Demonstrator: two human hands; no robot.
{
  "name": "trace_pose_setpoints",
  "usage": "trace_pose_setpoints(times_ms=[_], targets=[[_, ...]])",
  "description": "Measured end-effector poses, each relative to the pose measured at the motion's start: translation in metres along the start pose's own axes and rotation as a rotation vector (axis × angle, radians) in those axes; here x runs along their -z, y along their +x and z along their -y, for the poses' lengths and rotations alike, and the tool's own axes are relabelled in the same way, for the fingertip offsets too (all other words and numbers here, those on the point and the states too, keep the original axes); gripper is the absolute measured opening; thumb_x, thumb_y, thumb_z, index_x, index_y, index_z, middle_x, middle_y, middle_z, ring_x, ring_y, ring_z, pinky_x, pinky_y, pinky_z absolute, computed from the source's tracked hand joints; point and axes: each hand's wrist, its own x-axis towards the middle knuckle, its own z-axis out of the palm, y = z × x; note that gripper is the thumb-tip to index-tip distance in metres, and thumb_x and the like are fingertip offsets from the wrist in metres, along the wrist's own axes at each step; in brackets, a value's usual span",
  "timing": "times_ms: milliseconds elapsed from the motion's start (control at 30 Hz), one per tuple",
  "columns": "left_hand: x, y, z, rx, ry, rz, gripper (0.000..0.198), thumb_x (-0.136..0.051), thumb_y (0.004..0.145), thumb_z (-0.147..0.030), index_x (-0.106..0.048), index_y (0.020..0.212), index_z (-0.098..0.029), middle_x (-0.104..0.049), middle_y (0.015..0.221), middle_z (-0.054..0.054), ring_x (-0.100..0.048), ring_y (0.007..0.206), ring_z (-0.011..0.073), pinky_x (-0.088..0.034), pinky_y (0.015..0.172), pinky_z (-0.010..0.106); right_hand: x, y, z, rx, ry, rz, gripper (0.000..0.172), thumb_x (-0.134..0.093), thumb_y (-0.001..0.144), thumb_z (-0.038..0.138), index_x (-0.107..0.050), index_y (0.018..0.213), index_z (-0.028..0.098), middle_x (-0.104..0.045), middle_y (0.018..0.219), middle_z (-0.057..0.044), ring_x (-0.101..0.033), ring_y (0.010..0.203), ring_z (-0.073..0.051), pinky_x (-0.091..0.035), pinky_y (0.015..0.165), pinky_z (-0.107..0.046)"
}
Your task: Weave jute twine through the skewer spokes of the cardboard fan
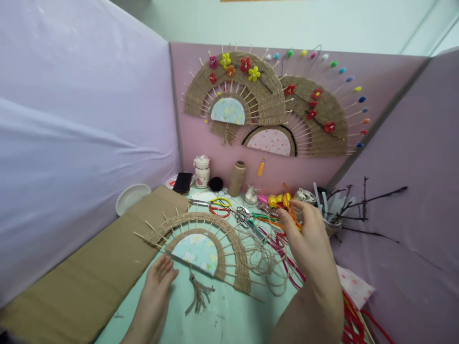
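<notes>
A half-round woven twine fan (pixel 199 248) lies on the table, with thin sticks poking past its rim and a pale blue flowered centre. From its lower edge hangs a twine tassel (pixel 198 292). My left hand (pixel 159 284) is beside the fan's lower left edge, fingers stretched out and nothing in them. Over the supplies on the right is my right hand (pixel 310 239), thumb and forefinger apart. Orange and yellow craft stems (pixel 285 200) show just beyond its fingertips; whether they touch is unclear. A loose tangle of twine (pixel 267 263) lies between the fan and my right wrist.
Scissors (pixel 220 210) lie behind the fan, near a twine spool (pixel 237 178) and a white jar (pixel 202 171). Cardboard (pixel 96 258) covers the left side. Dark twigs (pixel 364 205) jut out at right. Decorated fans (pixel 236 88) hang on the pink back panel (pixel 215 162).
</notes>
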Motion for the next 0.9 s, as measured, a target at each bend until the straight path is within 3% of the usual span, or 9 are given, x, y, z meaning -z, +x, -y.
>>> trace_pose_setpoints(times_ms=[67,133,233,400,500,567,733,800,900], targets=[[-0.003,0.0,-0.009,0.146,-0.108,0.037,0.03,-0.063,0.081,-0.005,-0.06,0.107,-0.019,-0.068,0.117,0.009,-0.064,0.111,0.018,-0.043,0.106,0.033,-0.004,-0.001,0.002,0.042,0.017,0.059,0.045,-0.049,0.087,0.056,-0.059,0.111,0.018,-0.061,0.117,-0.016,-0.054,0.115,-0.032,-0.04,0.1,-0.048],[-0.01,0.004,-0.015,0.21,-0.156,0.1,0.022,-0.062,0.081,-0.001,-0.063,0.097,-0.016,-0.072,0.101,0.008,-0.068,0.093,0.014,-0.051,0.094,0.026,-0.008,-0.004,0.007,0.066,0.04,0.159,0.04,-0.05,0.089,0.052,-0.059,0.113,0.02,-0.062,0.117,-0.014,-0.056,0.113,-0.03,-0.041,0.099,-0.046],[-0.022,0.016,-0.016,0.295,-0.179,0.186,0.012,-0.059,0.085,0.0,-0.063,0.086,-0.012,-0.072,0.084,0.007,-0.068,0.074,0.0121,-0.056,0.077,0.024,-0.011,-0.007,0.013,0.085,0.082,0.269,0.037,-0.052,0.091,0.049,-0.059,0.115,0.022,-0.061,0.12,-0.012,-0.055,0.116,-0.029,-0.041,0.1,-0.045],[-0.04,0.021,-0.012,0.301,-0.191,0.208,0.012,-0.061,0.085,-0.001,-0.063,0.089,-0.011,-0.071,0.075,0.005,-0.065,0.059,0.0121,-0.054,0.054,0.022,-0.005,-0.005,0.012,0.066,0.134,0.226,0.035,-0.052,0.091,0.048,-0.061,0.111,0.021,-0.063,0.118,-0.011,-0.058,0.111,-0.027,-0.044,0.098,-0.043],[-0.044,0.014,-0.022,0.208,-0.21,0.227,0.009,-0.06,0.087,-0.009,-0.064,0.094,-0.014,-0.072,0.078,0.004,-0.064,0.058,0.0138,-0.05,0.046,0.022,0.002,-0.005,0.009,0.028,0.141,0.194,0.035,-0.053,0.09,0.049,-0.062,0.109,0.021,-0.065,0.116,-0.011,-0.06,0.109,-0.027,-0.045,0.096,-0.043],[-0.043,0.01,-0.039,0.088,-0.244,0.203,0.011,-0.058,0.087,-0.009,-0.065,0.094,-0.014,-0.073,0.082,0.004,-0.067,0.062,0.0146,-0.054,0.051,0.023,0.003,-0.005,0.009,0.013,0.152,0.197,0.035,-0.053,0.09,0.048,-0.062,0.109,0.02,-0.066,0.115,-0.011,-0.061,0.107,-0.027,-0.046,0.095,-0.043],[-0.036,0.007,-0.112,-0.223,-0.307,0.069,0.011,-0.058,0.084,-0.012,-0.069,0.083,-0.015,-0.072,0.071,0.001,-0.069,0.067,0.0165,-0.058,0.063,0.025,-0.002,-0.007,0.014,0.038,0.2,0.235,0.034,-0.054,0.091,0.046,-0.062,0.111,0.021,-0.066,0.117,-0.011,-0.061,0.108,-0.026,-0.047,0.094,-0.043],[-0.038,0.005,-0.141,-0.388,-0.368,0.057,0.019,-0.052,0.088,-0.012,-0.07,0.08,-0.015,-0.072,0.072,0.001,-0.067,0.065,0.0126,-0.057,0.062,0.019,-0.007,-0.007,0.016,0.045,0.234,0.226,0.034,-0.054,0.091,0.047,-0.061,0.113,0.021,-0.065,0.119,-0.011,-0.06,0.11,-0.026,-0.047,0.096,-0.044],[-0.049,-0.001,-0.173,-0.511,-0.487,0.014,0.021,-0.051,0.089,-0.014,-0.071,0.083,-0.017,-0.07,0.069,-0.003,-0.064,0.061,0.0097,-0.056,0.06,0.017,-0.014,-0.007,0.019,0.054,0.365,0.18,0.039,-0.056,0.091,0.048,-0.058,0.119,0.021,-0.062,0.125,-0.013,-0.059,0.116,-0.026,-0.046,0.1,-0.045]])
